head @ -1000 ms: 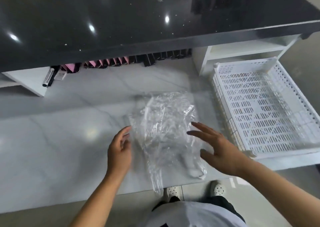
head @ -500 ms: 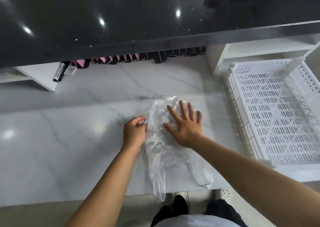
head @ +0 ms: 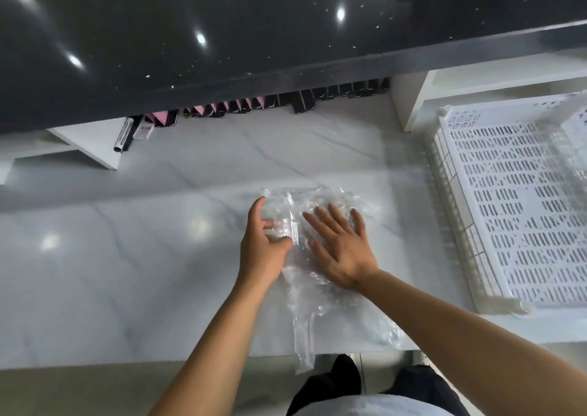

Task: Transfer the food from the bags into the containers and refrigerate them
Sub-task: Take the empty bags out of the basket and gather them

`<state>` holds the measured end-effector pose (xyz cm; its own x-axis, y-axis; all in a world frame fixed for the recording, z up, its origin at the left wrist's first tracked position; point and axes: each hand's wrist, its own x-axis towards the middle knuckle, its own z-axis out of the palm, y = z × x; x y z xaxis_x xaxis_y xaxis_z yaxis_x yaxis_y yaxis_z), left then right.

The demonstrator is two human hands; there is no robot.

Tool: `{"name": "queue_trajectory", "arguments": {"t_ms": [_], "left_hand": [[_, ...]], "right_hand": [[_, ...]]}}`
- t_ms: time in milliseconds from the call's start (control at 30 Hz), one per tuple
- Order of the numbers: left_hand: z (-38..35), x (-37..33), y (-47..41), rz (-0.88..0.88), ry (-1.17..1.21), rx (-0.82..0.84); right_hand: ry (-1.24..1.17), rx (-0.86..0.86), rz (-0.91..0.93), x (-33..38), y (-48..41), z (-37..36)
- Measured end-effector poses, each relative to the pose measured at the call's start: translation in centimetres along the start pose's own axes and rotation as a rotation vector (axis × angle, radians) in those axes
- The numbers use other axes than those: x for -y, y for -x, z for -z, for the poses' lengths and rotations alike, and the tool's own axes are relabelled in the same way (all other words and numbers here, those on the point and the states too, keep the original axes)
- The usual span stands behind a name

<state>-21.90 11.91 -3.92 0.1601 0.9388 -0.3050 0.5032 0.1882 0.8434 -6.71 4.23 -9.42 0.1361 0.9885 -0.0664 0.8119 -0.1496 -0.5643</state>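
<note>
Pressing the clear bag [head: 305, 307], right hand [head: 343, 250] lies flat; marker [head: 124, 135] lettering blurred.

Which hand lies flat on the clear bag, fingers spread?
The right hand, palm down on the clear bag; the left hand stands on edge at the bag's left side.

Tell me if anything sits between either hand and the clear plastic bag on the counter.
Nothing visible does. The right hand lies flat on the plastic bag, and the left hand touches the bag's left edge.
</note>
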Motion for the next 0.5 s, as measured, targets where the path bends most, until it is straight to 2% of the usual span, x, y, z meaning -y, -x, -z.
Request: {"name": "queue_trajectory", "arguments": {"t_ms": [133,200,233,267,333,433,500], "left_hand": [[-2.6,-2.4,1.3,-0.224,-0.065,0.009],[-4.7,-3.0,2.6,-0.316,-0.133,0.097],[-5.8,-3.1,3.0,-0.323,-0.173,0.155],[-6.7,-3.1,3.2,-0.301,-0.217,0.21],[-8.0,-2.7,3.5,-0.239,-0.326,0.29],[-8.6,-2.0,3.8,-0.325,-0.504,0.332],[-8.7,-1.6,3.7,-0.386,-0.575,0.352]], "right_hand": [[-1.008,-0.148,-0.247,-0.5,-0.5,2.4],[-1.306,-0.197,-0.379,-0.4,-0.7,3.8],[-1.364,-0.219,-0.43,-0.5,-0.7,4.4],[-1.357,-0.254,-0.459,-0.5,-0.5,5.0],[-1.17,-0.379,-0.459,-0.8,0.1,5.7],[-0.698,-0.44,-0.292,-1.2,1.8,6.2],[-0.538,-0.427,-0.212,-0.8,2.5,7.0]]}}
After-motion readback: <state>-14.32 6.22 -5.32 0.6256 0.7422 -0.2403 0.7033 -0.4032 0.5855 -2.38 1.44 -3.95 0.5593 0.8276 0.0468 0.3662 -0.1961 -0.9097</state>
